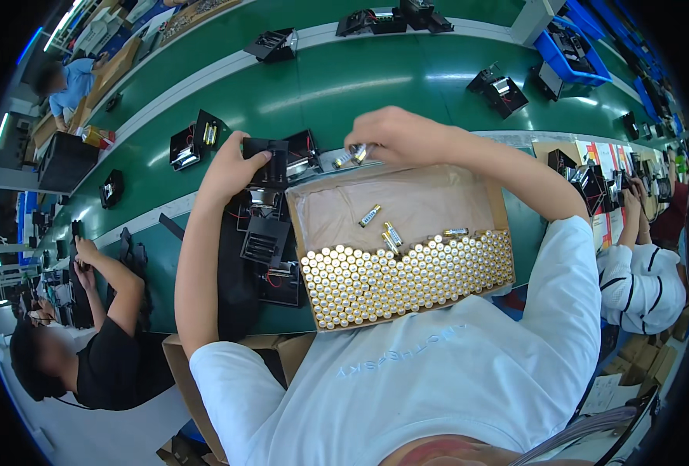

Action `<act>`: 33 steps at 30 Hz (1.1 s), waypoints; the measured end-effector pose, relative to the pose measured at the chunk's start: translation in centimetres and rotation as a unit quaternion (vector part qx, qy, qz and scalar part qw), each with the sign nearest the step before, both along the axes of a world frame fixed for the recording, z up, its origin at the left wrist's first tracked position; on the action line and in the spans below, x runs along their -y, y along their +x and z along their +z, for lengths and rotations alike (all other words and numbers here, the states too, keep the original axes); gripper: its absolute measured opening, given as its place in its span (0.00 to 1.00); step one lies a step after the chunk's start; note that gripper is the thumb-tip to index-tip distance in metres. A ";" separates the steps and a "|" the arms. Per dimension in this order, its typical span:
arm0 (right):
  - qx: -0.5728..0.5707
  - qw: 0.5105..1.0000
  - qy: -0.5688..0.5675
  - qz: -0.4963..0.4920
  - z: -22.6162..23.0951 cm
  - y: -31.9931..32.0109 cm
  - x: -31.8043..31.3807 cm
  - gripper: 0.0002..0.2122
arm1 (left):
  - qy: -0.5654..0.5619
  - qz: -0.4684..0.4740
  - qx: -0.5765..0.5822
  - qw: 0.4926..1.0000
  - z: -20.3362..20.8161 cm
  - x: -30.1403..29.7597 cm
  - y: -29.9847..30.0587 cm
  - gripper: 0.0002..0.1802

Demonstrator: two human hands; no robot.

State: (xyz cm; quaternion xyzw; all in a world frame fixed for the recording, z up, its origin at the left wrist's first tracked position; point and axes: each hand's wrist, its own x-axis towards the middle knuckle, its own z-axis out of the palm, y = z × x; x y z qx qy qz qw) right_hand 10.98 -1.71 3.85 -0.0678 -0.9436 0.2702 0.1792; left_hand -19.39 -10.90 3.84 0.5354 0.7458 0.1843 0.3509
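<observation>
My left hand (236, 163) is closed on a black plastic battery holder (268, 161), gripped by its near side beside the work surface. My right hand (397, 136) is closed around several small cylindrical batteries (352, 155), just beyond the far edge of an open cardboard box (508, 225). Rows of upright batteries (399, 287) with pale ends fill the box's near part. A few loose batteries (370, 215) lie on the clear lining behind them. More black plastic housings (267, 241) with red wires are stacked left of the box.
A green conveyor belt (344, 85) runs across beyond me, bearing spaced black housings (193, 146). A blue crate (570, 50) holding dark parts stands at the far right. Co-workers sit on either side, one in black (104, 342) at left, another in a striped white sleeve (640, 283) at right.
</observation>
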 end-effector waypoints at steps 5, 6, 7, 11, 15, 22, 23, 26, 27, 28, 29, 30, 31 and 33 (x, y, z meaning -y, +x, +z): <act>-0.051 0.980 0.189 -0.030 1.2 -5.2 -3.4 0.12 | 0.046 0.056 0.172 0.982 -0.4 -1.0 1.5 0.19; -0.056 0.968 0.243 -0.023 1.2 -6.4 -4.1 0.11 | 0.060 0.056 0.223 0.971 -0.3 -1.4 1.9 0.19; -0.058 0.967 0.247 -0.025 1.4 -7.4 -4.7 0.11 | 0.074 0.055 0.274 0.957 -0.4 -2.0 2.2 0.18; 0.002 0.928 0.373 0.008 1.9 -10.4 -6.0 0.09 | 0.098 0.070 0.438 0.891 -1.9 -4.0 1.8 0.19; 0.020 0.899 0.429 0.083 2.2 -12.0 -7.0 0.06 | 0.074 0.123 0.626 0.767 -3.7 -6.1 0.7 0.22; 0.017 0.974 -0.191 -0.122 1.2 -12.3 -5.8 0.04 | 0.148 0.192 0.547 0.801 -4.2 -6.4 1.4 0.23; 0.041 0.933 -0.328 -0.141 0.9 -12.2 -5.7 0.05 | 0.155 0.212 0.517 0.814 -4.2 -6.5 1.4 0.24; 0.098 0.893 -0.403 -0.174 1.5 -12.3 -4.2 0.07 | 0.178 0.230 0.470 0.833 -4.9 -6.7 1.3 0.25; 0.123 0.910 -0.348 -0.189 2.3 -12.4 -3.1 0.07 | 0.191 0.223 0.448 0.844 -5.2 -6.6 1.1 0.26; 0.147 0.923 -0.291 -0.203 2.9 -12.5 -2.3 0.08 | 0.204 0.217 0.425 0.855 -5.5 -6.6 0.9 0.27; 0.168 0.933 -0.233 -0.215 3.1 -12.9 -1.9 0.08 | 0.217 0.210 0.401 0.865 -5.7 -6.5 0.8 0.28; 0.172 0.933 -0.231 -0.213 3.0 -13.1 -1.8 0.08 | 0.218 0.213 0.403 0.863 -5.6 -6.5 0.9 0.28; 0.159 0.946 -0.175 -0.224 2.6 -13.4 -1.9 0.09 | 0.209 0.215 0.423 0.855 -5.4 -6.5 0.9 0.28; 0.128 0.960 -0.062 -0.241 1.6 -13.9 -2.0 0.09 | 0.192 0.216 0.462 0.838 -4.9 -6.5 0.9 0.29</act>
